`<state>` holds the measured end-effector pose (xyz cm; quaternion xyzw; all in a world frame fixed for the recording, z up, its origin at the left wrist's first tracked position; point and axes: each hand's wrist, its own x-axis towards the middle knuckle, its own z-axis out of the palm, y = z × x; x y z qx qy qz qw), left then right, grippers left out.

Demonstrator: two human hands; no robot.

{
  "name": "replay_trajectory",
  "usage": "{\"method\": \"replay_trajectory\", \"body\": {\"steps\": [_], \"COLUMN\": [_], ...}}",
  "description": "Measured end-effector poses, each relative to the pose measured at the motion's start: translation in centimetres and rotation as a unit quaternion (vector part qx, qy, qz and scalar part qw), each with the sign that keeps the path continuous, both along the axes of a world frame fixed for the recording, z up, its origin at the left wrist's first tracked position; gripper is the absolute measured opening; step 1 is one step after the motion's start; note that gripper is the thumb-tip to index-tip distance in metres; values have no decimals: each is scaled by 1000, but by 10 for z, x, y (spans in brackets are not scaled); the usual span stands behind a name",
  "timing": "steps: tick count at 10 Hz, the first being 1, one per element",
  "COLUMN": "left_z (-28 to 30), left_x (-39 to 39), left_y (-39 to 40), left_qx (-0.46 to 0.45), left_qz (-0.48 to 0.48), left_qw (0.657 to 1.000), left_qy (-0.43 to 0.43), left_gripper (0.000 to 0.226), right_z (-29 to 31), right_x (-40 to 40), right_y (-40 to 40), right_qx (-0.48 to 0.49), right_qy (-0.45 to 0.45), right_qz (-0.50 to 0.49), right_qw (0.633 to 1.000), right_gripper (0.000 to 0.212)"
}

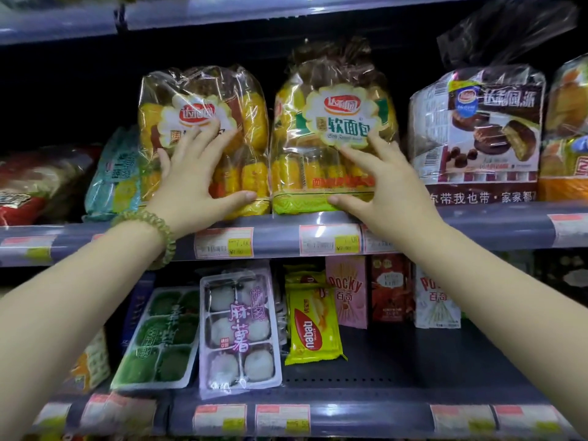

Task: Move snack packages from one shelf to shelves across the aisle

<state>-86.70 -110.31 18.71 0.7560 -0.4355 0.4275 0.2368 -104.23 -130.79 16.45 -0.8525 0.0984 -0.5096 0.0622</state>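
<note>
Both hands reach up to the middle shelf (pixel 286 222), each laid on its own bread bag. Left hand (pixel 194 183) has fingers spread and nearly straight against the front of the left bag (pixel 251 113), thumb stretched along its bottom edge; it presses rather than grips. Right hand (pixel 378 189) lies the same way on the right bag (pixel 331 167), fingertips just under the label, thumb along the green base strip. Neither hand has closed round anything, so I judge the bags are either being steadied in place or about to be taken.

Both bags stand upright, side by side and touching, right at the shelf's front lip. That is the risk: they are tall, soft and slippery in clear film, and a push from flat fingers could tip them backward or slide them sideways into the teal pack (pixel 111 173) or the pie bag (pixel 477 128). Pulling 2 at once with open palms could let one slump off the lip onto the lower shelf (pixel 397 361), where mochi trays (pixel 238 332), a wafer pack (pixel 311 326) and Pocky boxes (pixel 346 291) stand. The loose contents may also be crushed by a hard squeeze.

Shelves are dark grey metal with clear price-tag rails along their fronts; lighting is dim, and the space behind the goods is black.
</note>
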Motion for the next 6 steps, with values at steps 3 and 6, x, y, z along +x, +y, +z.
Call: {"method": "replay_trajectory", "body": {"steps": [3,6], "left_z": [-6,-6], "left_x": [-1,-18], "left_y": [-4,-1], "left_qx": [-6,-24], "left_qz": [36,37], "left_qw": [999,999], "left_qy": [-35,-30], "left_gripper": [96,96], "right_z": [-7,-8], "right_x": [-4,-11], "right_y": [2,7], "right_qx": [-32,-67], "right_qy": [-22,-41], "right_qz": [-37,-25], "right_qw": [999,997], "right_gripper": [73,62]}}
